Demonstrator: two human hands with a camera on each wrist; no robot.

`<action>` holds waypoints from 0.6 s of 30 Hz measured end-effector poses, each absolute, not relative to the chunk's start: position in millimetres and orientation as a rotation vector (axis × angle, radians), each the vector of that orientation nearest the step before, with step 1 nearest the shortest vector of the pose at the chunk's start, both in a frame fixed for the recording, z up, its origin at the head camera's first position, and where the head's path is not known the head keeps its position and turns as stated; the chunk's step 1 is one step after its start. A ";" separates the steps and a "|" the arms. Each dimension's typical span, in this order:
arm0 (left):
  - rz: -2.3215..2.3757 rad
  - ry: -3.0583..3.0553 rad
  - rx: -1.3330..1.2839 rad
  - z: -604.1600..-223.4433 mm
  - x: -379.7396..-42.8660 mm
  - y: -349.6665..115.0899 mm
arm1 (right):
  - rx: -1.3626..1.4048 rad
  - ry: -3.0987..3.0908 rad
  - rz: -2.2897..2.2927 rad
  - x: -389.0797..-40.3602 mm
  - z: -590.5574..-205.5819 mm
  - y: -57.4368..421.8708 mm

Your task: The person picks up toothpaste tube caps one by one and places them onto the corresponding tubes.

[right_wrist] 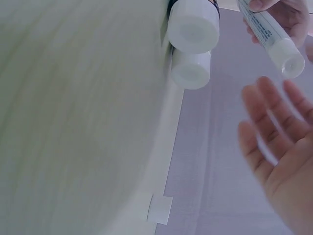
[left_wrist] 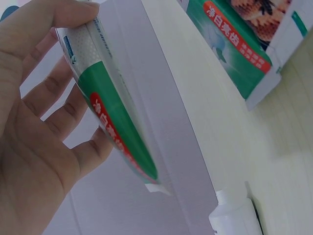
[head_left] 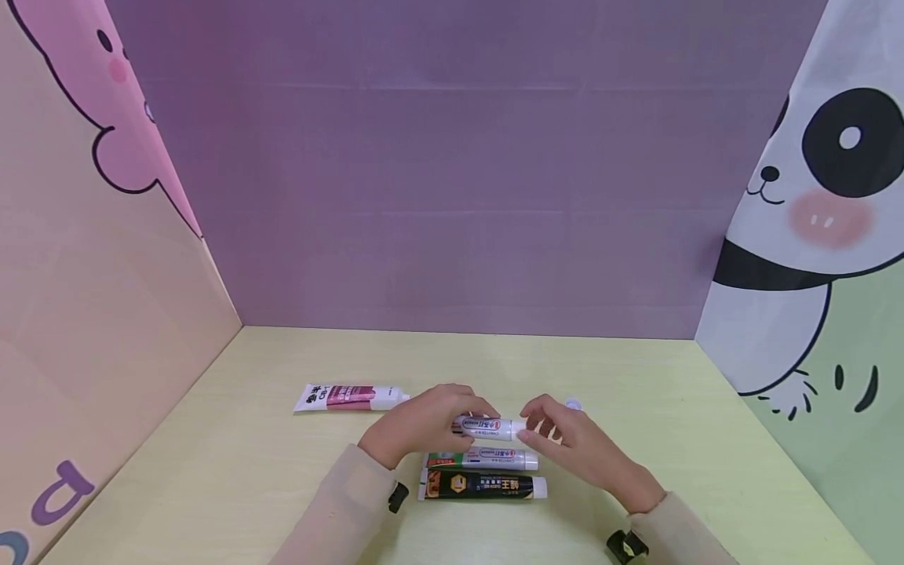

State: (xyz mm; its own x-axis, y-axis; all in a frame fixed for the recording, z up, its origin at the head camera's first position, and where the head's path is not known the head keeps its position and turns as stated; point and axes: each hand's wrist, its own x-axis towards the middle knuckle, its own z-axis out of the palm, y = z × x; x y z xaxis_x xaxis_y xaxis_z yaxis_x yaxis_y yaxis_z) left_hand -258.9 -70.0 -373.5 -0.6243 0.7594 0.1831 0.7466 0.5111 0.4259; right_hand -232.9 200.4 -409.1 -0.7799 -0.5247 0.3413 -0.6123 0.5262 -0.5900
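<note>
My left hand (head_left: 422, 424) holds a toothpaste tube (head_left: 487, 428) between thumb and fingers, raised over the table. The left wrist view shows this tube (left_wrist: 117, 117) with a green and white body and a red label strip. At its white cap end is my right hand (head_left: 579, 451), fingers spread and loosely bent; in the right wrist view the fingertips stand just apart from the cap (right_wrist: 292, 63). Nearer the front lie a similar green and white toothpaste tube (head_left: 487, 458) and a black toothpaste tube (head_left: 480, 485), side by side.
A white and pink toothpaste tube (head_left: 349, 397) lies left of my left hand, its narrow neck pointing right. Behind my right hand sits a small white cap (head_left: 573, 404). A purple wall (head_left: 466, 196) closes off the back of the pale table (head_left: 233, 439).
</note>
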 end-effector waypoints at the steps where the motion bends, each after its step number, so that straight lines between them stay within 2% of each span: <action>1: 0.743 2.706 1.356 -373.5 -259.2 -69.9 | 1.006 -2.616 1.106 -233.0 -409.7 200.5; 6: 0.738 2.698 1.361 -373.5 -260.3 -69.5 | 1.111 -2.485 1.090 -233.0 -411.3 198.9; 18: 0.746 2.703 1.337 -372.3 -259.5 -70.1 | 1.163 -2.398 1.025 -233.3 -413.7 197.0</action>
State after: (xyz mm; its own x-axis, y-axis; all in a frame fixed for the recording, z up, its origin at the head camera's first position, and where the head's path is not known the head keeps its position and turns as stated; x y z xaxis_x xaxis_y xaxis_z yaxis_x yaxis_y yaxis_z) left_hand -259.5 -70.1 -372.3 -0.6292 0.7571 0.1757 0.7401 0.5146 0.4328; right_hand -233.3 197.0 -413.7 -0.6342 -0.5688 0.5237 -0.7716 0.4226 -0.4755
